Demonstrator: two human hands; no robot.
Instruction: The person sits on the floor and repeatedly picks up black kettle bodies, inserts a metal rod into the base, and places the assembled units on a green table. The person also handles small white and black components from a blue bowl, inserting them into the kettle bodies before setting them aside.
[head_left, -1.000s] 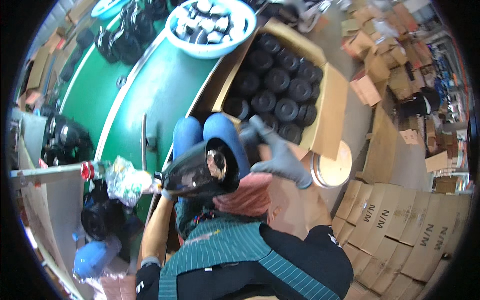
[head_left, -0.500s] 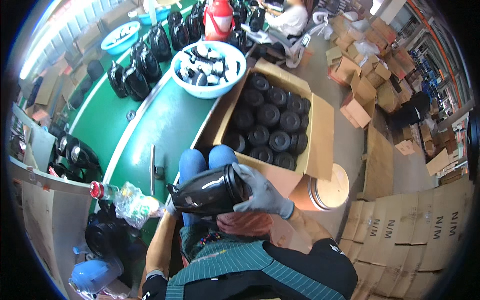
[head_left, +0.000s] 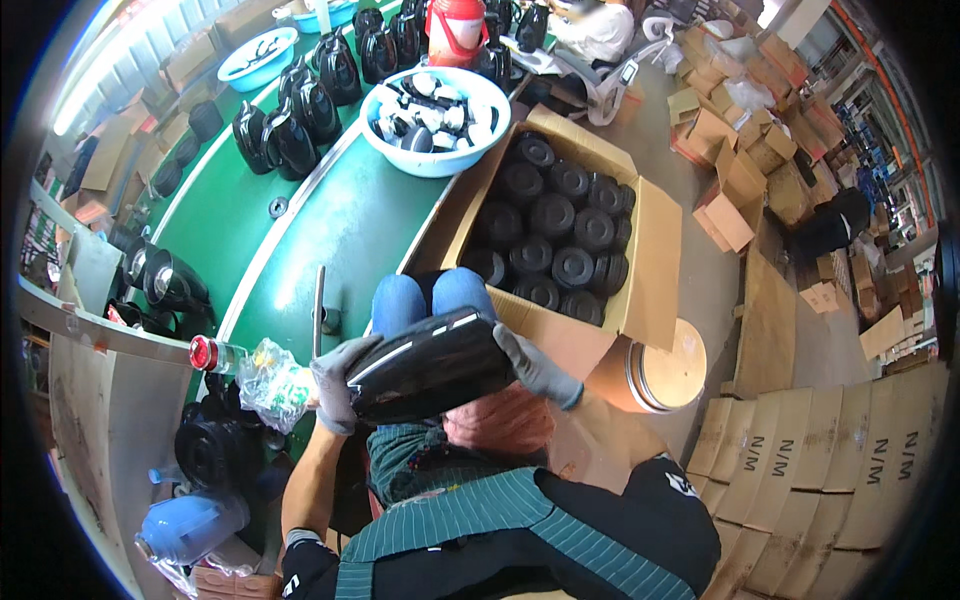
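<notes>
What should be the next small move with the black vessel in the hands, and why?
Probably tip the black vessel upright: it lies nearly sideways, with the left hand at one end and the right hand at the other, while similar black vessels stand upright on the green table.

Red jug point(head_left: 456, 32), stacked brown cartons point(head_left: 805, 450)

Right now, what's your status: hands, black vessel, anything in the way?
Left hand gripping black vessel, right hand at its right end. Vessel lying sideways between both. Open carton close by right knee.
</notes>
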